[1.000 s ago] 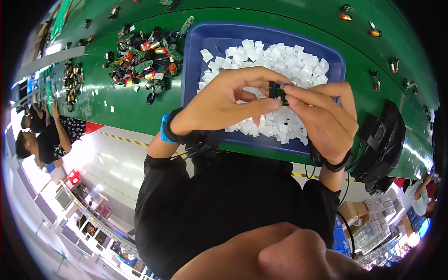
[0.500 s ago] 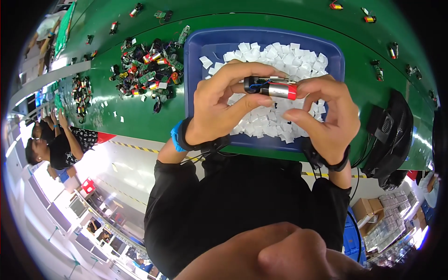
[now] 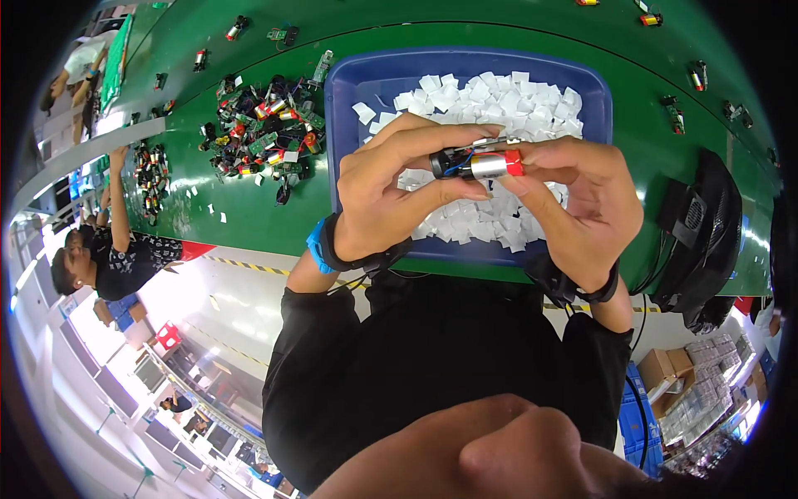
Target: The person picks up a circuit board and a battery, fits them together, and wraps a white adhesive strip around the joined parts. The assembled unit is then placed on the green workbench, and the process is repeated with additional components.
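Note:
Above a blue tray (image 3: pixel 349 73), my left hand (image 3: pixel 378 187) pinches the black end of a small battery assembly (image 3: pixel 490 165). It has a silver cylinder with a red end, a black cap, blue wires and a thin board along its upper side. My right hand (image 3: pixel 594 191) is closed at the red end, thumb below and fingers above. Beneath both hands, many small white square pieces (image 3: pixel 490 220) lie heaped in the tray. The fingers partly cover the assembly's ends.
A pile of similar battery assemblies (image 3: pixel 266 125) lies on the green table (image 3: pixel 249 224) left of the tray, with another group (image 3: pixel 151 179) further left. A black bag-like object (image 3: pixel 706 237) is at the right. A co-worker (image 3: pixel 116 258) is at the far left.
My right thumb and fingers have closed in on the assembly's red end, where the thumb was apart before. The assembly has shifted slightly left. The co-worker's arm now reaches up to the table.

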Motion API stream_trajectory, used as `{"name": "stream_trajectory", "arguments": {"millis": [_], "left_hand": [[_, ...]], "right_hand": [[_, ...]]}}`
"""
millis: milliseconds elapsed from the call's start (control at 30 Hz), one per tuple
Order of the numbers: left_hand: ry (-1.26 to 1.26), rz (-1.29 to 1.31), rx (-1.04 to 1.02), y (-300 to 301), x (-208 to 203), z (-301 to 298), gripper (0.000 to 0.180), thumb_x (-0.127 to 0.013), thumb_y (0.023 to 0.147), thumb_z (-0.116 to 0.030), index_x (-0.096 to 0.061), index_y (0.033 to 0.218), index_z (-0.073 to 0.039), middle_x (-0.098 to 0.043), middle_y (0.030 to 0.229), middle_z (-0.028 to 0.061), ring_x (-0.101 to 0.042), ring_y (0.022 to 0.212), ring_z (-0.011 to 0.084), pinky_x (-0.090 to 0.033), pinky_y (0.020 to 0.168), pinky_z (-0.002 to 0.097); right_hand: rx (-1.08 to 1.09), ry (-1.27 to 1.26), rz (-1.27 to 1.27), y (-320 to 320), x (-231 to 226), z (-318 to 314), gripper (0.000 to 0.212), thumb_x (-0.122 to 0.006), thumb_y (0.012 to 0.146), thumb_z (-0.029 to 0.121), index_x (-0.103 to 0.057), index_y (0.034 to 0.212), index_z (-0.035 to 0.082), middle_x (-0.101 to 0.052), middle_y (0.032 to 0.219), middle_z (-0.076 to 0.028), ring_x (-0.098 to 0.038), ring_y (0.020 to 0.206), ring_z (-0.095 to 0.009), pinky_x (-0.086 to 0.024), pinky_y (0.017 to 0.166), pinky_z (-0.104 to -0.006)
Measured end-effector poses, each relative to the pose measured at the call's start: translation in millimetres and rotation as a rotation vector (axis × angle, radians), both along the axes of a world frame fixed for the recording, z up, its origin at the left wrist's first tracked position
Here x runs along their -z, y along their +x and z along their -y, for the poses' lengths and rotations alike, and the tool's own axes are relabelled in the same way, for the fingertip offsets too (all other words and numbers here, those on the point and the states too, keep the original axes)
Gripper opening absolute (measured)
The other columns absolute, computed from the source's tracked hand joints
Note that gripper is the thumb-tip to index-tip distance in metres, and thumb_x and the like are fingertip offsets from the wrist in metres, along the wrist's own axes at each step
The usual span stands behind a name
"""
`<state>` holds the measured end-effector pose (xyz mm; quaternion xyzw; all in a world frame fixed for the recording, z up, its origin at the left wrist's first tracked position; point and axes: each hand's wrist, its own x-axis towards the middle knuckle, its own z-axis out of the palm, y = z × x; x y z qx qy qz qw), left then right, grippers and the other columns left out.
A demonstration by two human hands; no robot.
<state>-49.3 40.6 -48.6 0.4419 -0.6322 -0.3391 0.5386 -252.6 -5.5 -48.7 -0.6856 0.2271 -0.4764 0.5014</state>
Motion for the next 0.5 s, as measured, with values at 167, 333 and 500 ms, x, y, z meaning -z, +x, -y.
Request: {"name": "stream_trajectory", "arguments": {"millis": [167, 333, 500], "left_hand": [[-0.084, 0.075, -0.031, 3, 1, 1, 0.045, -0.085, 0.073, -0.002, -0.070, 0.115, -0.001, -0.073, 0.110, 0.0124, -0.065, 0.084, 0.0143, -0.054, 0.060, 0.0238], [-0.072, 0.201, 0.054, 9, -1, -2, 0.046, -0.079, 0.077, 0.008, -0.061, 0.119, 0.008, -0.067, 0.106, 0.0216, -0.069, 0.104, 0.0323, -0.056, 0.086, 0.0374], [0.110, 0.154, 0.060, 5, -8, -3, 0.043, -0.077, 0.077, 0.010, -0.063, 0.118, 0.009, -0.066, 0.106, 0.0208, -0.069, 0.100, 0.0287, -0.057, 0.086, 0.0368]], "right_hand": [[0.043, 0.333, 0.054, 4, -10, -5, 0.031, -0.071, 0.084, -0.011, -0.057, 0.112, -0.007, -0.067, 0.106, -0.020, -0.071, 0.090, -0.022, -0.062, 0.066, -0.0311], [-0.059, 0.395, -0.113, 1, -13, -1, 0.022, -0.069, 0.087, -0.008, -0.062, 0.108, -0.009, -0.069, 0.102, -0.018, -0.071, 0.085, -0.021, -0.061, 0.060, -0.0291], [-0.023, 0.392, -0.065, 3, -13, -3, 0.018, -0.070, 0.088, -0.005, -0.065, 0.105, -0.010, -0.071, 0.096, -0.017, -0.071, 0.077, -0.019, -0.059, 0.058, -0.0279]]}}
